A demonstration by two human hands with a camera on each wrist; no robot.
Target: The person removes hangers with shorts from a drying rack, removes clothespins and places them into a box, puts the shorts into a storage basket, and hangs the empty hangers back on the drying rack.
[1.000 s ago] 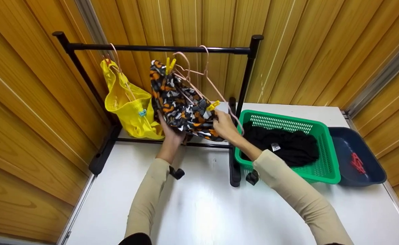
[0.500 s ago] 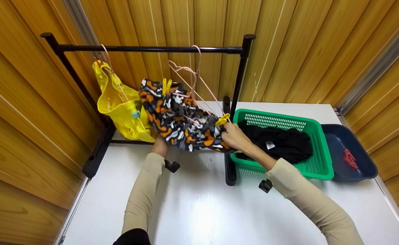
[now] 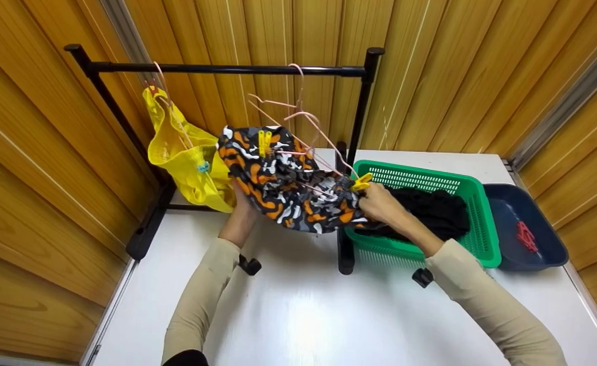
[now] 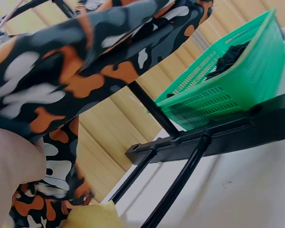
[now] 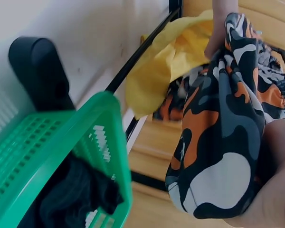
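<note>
Camouflage-print shorts [image 3: 273, 195] in orange, black, grey and white spread between both hands below the black rail. Yellow clothespins [image 3: 264, 143] at both sides of the waist fasten them to a pink hanger, whose hook [image 3: 308, 115] is off the rail. My left hand [image 3: 242, 203] holds the shorts at their left side, its fingers mostly hidden behind the cloth. At the right edge, just under the other yellow clothespin [image 3: 362, 181], my right hand [image 3: 382, 204] grips the cloth. Each wrist view shows the printed fabric close up, partly covering the hand.
A bare pink hanger [image 3: 300, 86] hangs on the rack's rail [image 3: 227, 68], behind the shorts. Left of it hangs a yellow garment [image 3: 181, 157]. A green basket [image 3: 487, 223] with black clothing stands right, beside a dark blue basin [image 3: 547, 229] holding red clothespins [image 3: 526, 237].
The shorts with their hanger have come lower and been spread wider. My right hand has moved right with the waist edge; the left hand stays at the left side.
</note>
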